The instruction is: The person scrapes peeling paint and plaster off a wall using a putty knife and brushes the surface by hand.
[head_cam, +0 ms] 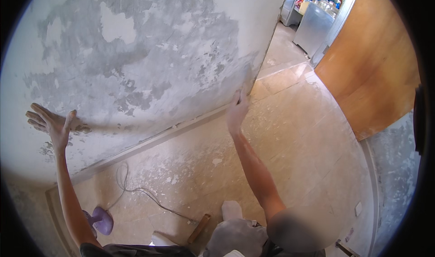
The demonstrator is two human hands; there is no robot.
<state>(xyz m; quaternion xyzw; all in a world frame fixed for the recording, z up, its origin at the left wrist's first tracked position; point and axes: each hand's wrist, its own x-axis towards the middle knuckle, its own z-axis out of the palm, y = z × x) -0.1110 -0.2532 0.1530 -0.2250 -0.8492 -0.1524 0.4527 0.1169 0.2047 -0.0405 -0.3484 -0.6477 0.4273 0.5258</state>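
My left hand (56, 124) lies with spread fingers against the patchy white and grey wall (153, 63), near its lower left part. On the right, my right hand (239, 110) is curled near the wall's low right edge, by the doorway. It is slightly blurred, and whatever may be in its fingers cannot be made out. Bare grey patches and remains of white coating cover the wall around both hands. Pale dust lies on the forearms.
White flakes lie on the tiled floor (210, 168). A purple fan-like object (103, 220) with a grey cable (149, 193) stands lower left, near a wooden piece (199, 228). An orange-brown wooden door (373, 63) and a metal cabinet (314, 27) are at the upper right.
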